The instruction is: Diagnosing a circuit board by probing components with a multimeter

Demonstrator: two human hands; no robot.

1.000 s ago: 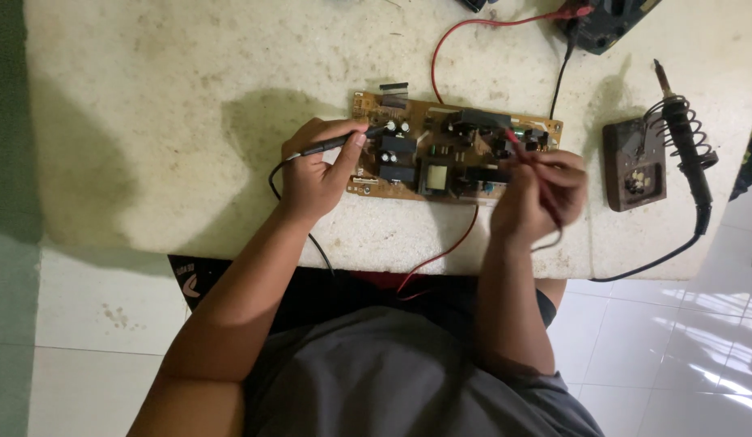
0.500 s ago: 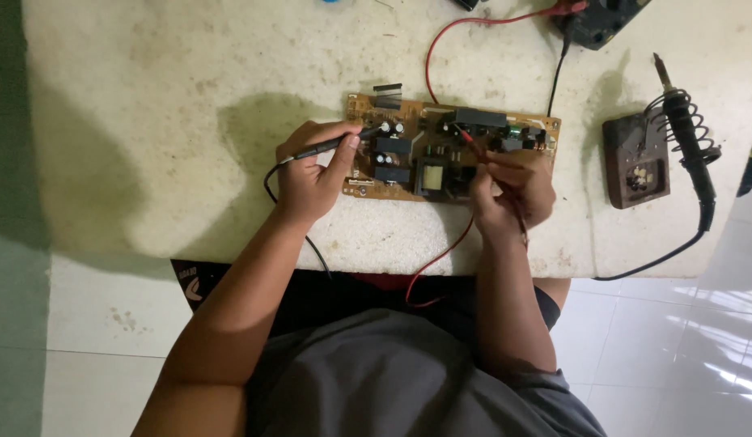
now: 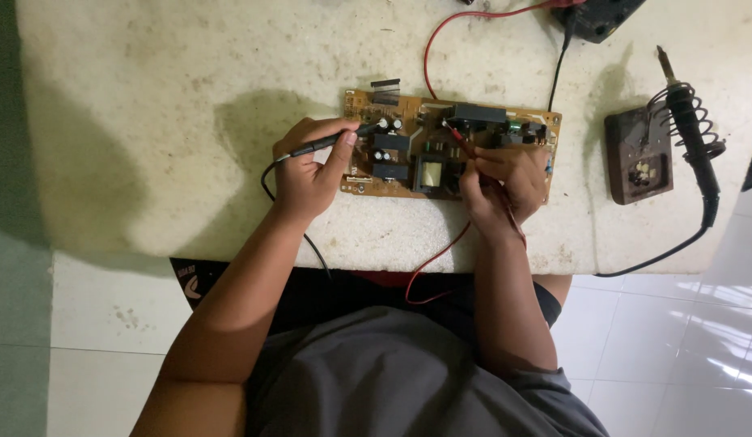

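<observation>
At the table's (image 3: pixel 149 121) twelve o'clock, a circuit board (image 3: pixel 408 158) is being probed, a black probe (image 3: pixel 331 143) pinched in the left hand (image 3: pixel 307 174) and a red probe (image 3: pixel 461 142) in the right hand (image 3: pixel 505 182), so steady tip contact seems needed next.

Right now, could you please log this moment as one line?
left hand: holds black probe | right hand: holds red probe | both tips on circuit board | soldering iron on stand

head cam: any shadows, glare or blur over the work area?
Head view: sharp, no motion blur. A broad soft shadow falls on the table left of the circuit board, dimming the left hand; the right hand is evenly lit. Glare shows only on the floor tiles at lower right.
</observation>
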